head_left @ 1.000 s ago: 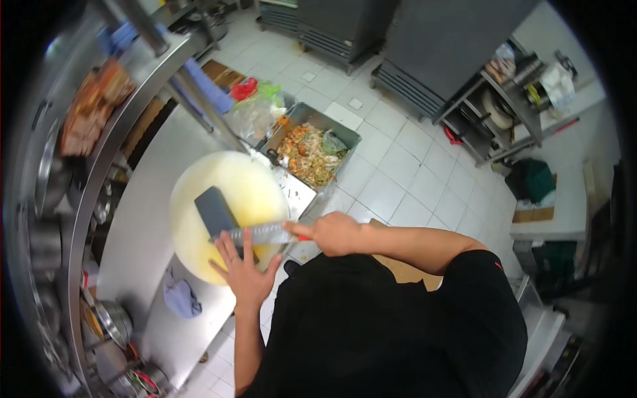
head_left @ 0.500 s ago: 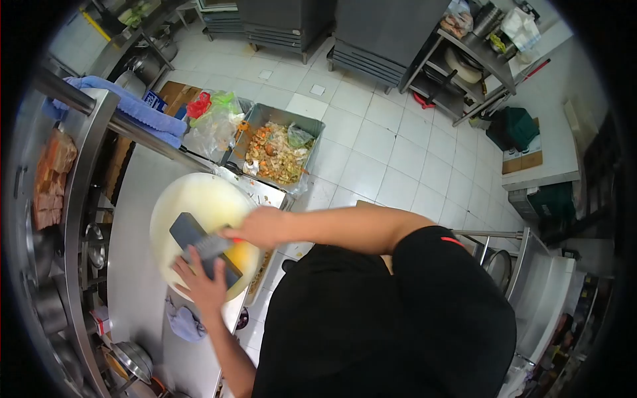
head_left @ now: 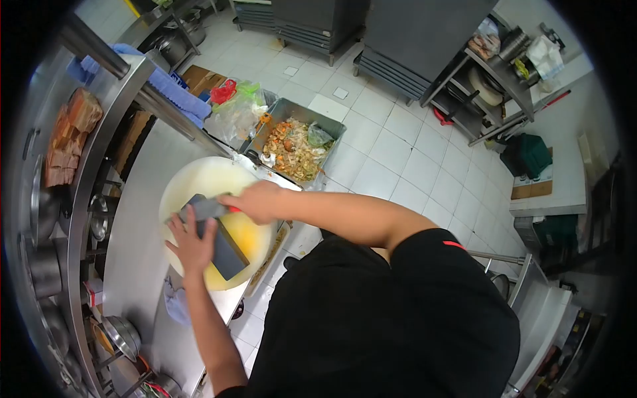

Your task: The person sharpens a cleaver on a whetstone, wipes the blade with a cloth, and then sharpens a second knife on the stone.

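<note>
A dark grey sharpening stone [head_left: 229, 255] lies slantwise on a round pale cutting board [head_left: 189, 176] with yellow stains. Across the stone's upper end rests the broad grey blade of a knife [head_left: 207, 209] with a red part at its handle. My right hand [head_left: 260, 201] is closed round the handle. The fingers of my left hand [head_left: 192, 240] are spread, their tips pressing on the blade over the stone. A bluish cloth [head_left: 176, 302] lies just below the board on the steel counter [head_left: 133, 245].
Beyond the board stands a grey bin [head_left: 338, 129] of food scraps, beside plastic bags [head_left: 232, 119]. A steel shelf [head_left: 89, 156] with meat [head_left: 70, 142] runs along the left. A blue towel [head_left: 176, 96] hangs by the rail [head_left: 172, 116]. Pots and bowls [head_left: 121, 335] sit lower left.
Both hands have slid the blade along the stone toward its upper end. The whole view has shifted slightly, with the bin and floor now farther right.
</note>
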Demonstrator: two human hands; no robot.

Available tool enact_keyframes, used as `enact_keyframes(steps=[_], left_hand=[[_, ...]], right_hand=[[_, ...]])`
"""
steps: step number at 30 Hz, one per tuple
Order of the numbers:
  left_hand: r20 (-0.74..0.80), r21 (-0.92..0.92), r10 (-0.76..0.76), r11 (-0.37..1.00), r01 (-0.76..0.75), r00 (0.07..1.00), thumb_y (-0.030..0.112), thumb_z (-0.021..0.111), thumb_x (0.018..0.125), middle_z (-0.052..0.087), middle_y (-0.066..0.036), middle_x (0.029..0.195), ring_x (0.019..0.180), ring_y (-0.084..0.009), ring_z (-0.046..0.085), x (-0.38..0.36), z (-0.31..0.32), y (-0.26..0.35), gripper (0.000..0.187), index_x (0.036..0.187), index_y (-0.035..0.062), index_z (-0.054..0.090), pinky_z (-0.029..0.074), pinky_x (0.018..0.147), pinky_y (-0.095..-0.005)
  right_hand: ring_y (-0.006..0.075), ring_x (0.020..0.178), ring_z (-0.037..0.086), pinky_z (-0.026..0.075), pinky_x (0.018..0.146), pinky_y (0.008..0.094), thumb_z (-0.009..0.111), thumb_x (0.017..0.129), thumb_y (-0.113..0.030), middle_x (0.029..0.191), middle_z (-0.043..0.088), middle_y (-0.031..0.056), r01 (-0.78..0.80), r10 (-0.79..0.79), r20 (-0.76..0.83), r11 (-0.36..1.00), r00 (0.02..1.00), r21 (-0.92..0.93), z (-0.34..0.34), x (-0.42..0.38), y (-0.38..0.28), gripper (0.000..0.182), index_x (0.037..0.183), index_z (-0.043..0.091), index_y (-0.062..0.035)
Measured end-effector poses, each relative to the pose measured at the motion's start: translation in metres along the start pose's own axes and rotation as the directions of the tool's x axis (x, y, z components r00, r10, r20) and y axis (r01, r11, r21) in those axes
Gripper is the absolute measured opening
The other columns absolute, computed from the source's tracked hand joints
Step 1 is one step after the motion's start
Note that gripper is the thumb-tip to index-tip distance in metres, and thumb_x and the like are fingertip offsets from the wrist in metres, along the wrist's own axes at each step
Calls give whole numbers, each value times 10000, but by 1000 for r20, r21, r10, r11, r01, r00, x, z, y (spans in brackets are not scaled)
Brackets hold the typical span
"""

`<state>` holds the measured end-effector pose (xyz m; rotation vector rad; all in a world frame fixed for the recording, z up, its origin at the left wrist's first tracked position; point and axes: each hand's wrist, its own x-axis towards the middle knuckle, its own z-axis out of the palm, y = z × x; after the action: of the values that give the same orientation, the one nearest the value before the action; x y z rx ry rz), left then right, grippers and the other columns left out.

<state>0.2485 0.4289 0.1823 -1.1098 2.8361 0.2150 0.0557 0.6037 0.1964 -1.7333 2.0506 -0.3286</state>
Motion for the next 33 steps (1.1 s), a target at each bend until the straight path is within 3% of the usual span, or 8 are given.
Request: enact_keyframes(steps=[6,9,12,17,19,25,28,33], left_hand=[[-44,-29,181,983,-182,982,761,651,813,107,-257,1703,1574,-469,62,-112,19,65,1043,1643,242,290,21,1152,-768],[-107,-20,208,977,-212,972,731,624,859,120,-223,1711,1585,-423,63,-60,15,67,958,1631,255,315,38,1159,-759],[-92,-39,156,986,-160,983,731,598,879,146,-226,1705,1586,-411,83,-6,4,60,924,1620,245,339,35,1159,-759],[-114,-38,196,979,-202,974,746,596,870,165,-228,1701,1576,-429,128,-66,10,64,911,1608,262,369,20,1164,-751],[-131,-61,200,976,-209,971,748,616,852,164,-231,1701,1572,-444,129,-99,14,59,930,1611,273,365,14,1162,-752],[-94,-44,1,999,-5,996,744,529,911,171,-203,1706,1579,-410,137,-27,4,5,862,1615,278,355,6,1178,-736],[29,-108,-132,985,134,991,758,475,932,179,-216,1700,1582,-403,120,29,-19,-23,848,1610,259,367,8,1189,-723],[-110,-81,-82,994,73,991,773,499,913,155,-250,1694,1574,-436,126,-31,11,-22,897,1625,253,331,42,1169,-751]], right_hand=[[363,734,729,566,626,484,624,870,-95,806,712,171,-149,142,276,989,951,1,-6,-129,-17,849,1625,262,-238],[354,719,730,569,616,481,642,858,-96,793,714,153,-182,203,115,968,972,-170,-10,-102,-5,861,1621,269,-238],[355,708,725,564,603,472,649,842,-85,766,709,140,-221,220,-22,964,975,-145,-14,-62,8,862,1612,290,-230],[372,619,686,543,570,490,596,809,-32,704,670,177,-206,209,59,977,976,-61,-8,-109,-19,894,1620,293,-255],[373,615,684,550,579,491,592,817,-43,704,668,180,-213,223,244,975,944,-66,-5,-127,-30,881,1619,292,-249],[373,761,736,567,642,498,624,888,-119,834,725,174,-37,38,19,998,999,-57,2,-16,-15,729,1554,348,-229],[375,938,735,574,821,485,613,888,-117,1021,746,188,-62,68,67,994,995,-86,-13,52,-20,753,1574,325,-233],[380,872,734,577,768,489,606,880,-120,967,740,195,21,-10,156,997,988,-70,-9,16,-26,763,1581,330,-239]])
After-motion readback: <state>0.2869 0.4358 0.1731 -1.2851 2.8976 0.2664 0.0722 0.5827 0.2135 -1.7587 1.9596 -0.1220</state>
